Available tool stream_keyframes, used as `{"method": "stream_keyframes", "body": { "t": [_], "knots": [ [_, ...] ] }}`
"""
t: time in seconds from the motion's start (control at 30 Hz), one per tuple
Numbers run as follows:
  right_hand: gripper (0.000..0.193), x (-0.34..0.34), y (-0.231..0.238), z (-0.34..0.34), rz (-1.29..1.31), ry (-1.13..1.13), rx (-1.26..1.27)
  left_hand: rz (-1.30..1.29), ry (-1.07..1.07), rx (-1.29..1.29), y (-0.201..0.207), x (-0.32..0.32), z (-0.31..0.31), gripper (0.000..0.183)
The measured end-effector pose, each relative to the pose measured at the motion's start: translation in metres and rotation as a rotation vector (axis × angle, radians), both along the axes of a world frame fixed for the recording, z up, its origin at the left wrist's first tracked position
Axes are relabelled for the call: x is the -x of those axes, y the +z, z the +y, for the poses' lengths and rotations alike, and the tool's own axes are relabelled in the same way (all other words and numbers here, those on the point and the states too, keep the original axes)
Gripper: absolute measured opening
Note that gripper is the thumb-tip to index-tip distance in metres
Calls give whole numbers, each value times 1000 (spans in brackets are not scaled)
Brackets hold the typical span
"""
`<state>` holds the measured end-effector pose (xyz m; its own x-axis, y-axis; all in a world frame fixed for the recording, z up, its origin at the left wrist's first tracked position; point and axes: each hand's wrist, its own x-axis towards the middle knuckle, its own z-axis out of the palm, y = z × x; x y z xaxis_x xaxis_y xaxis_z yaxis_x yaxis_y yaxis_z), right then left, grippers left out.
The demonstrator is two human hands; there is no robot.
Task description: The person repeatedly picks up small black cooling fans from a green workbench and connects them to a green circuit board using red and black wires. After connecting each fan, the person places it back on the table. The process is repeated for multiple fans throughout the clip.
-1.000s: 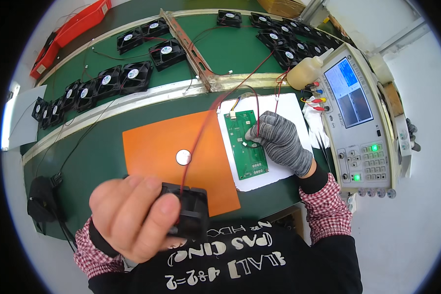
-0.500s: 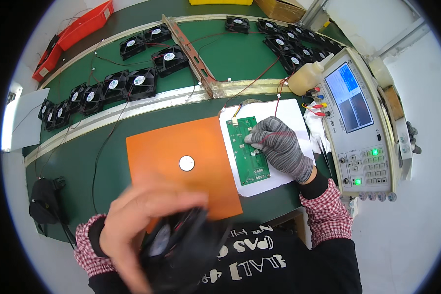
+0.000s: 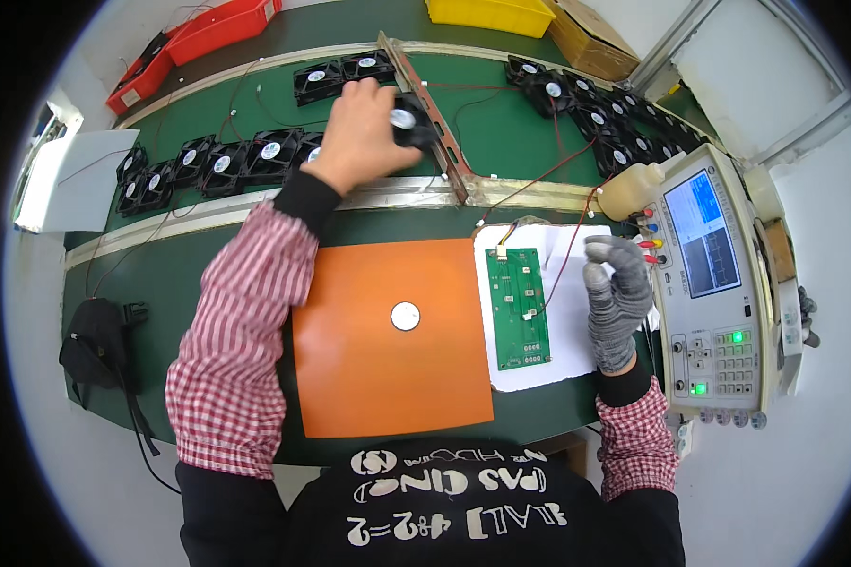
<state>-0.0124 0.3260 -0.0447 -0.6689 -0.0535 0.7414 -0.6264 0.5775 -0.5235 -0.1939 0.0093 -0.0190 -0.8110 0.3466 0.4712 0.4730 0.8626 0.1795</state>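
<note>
My left hand [image 3: 361,137] reaches to the far side of the bench, its fingers and thumb closed around the edges of a black square cooling fan [image 3: 411,128] beside the slotted metal bar. The hand hides part of that fan. My right hand [image 3: 619,293], in a grey knit glove, hovers by the right edge of a white pad [image 3: 565,340], fingers loosely curled, thumb apart, and nothing visible between them. On the pad lies a green circuit board [image 3: 520,331]. A thin red wire [image 3: 563,269] runs down to a small white connector on it.
An orange mat [image 3: 388,378] with a white disc [image 3: 406,316] lies left of the pad. Several fans [image 3: 271,151] stand beyond the rail; more [image 3: 596,118] sit right of the metal bar [image 3: 430,123]. A bottle [image 3: 629,194] and a test instrument [image 3: 709,283] are at right.
My left hand has swung from near my body up to the far fans. The fan it held there no longer shows near my body. My right hand has drawn rightward off the board.
</note>
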Motion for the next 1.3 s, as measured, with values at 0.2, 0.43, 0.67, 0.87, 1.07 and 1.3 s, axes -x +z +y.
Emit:
{"method": "stream_keyframes", "body": {
  "t": [0.2,0.43,0.67,0.87,1.07,1.3],
  "knots": [
    [59,-37,44,-45,-270,440,-164,-10,-1164,-61,56,-196,38,47],
    [31,-27,56,-25,-88,151,-796,-508,-488,304,86,-167,-43,34],
    [28,-14,38,-9,-246,-93,-639,225,-308,296,63,-184,-43,40],
    [22,-23,42,0,-480,8,-338,259,-237,312,57,-173,-47,38],
    [13,-11,8,-16,-533,181,27,-71,-568,299,45,-194,-17,32],
    [15,-6,6,-18,-541,161,-162,-346,-375,-158,24,-197,-25,86]
  ]
}}
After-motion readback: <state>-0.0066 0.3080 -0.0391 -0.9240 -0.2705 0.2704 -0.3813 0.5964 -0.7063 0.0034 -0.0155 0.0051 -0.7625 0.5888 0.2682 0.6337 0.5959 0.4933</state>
